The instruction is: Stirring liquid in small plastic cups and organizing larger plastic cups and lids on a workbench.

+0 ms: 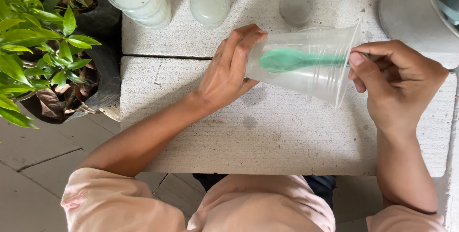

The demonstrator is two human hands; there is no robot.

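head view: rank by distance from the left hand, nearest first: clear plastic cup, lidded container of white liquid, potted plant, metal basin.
From the left hand:
1. Clear plastic cup: held on its side, in the hand's grip, green spoon inside.
2. Lidded container of white liquid: just beyond the hand, on the stone slab.
3. Potted plant: far left, off the slab.
4. Metal basin: top right corner.

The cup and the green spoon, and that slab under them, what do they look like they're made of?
The cup, held sideways by the left hand, looks like thin clear plastic: see-through, ribbed, slightly glossy. The green spoon inside it, held by the right hand, seems to be matte moulded plastic of even colour. The slab looks like rough pale concrete or stone, grainy and pitted.
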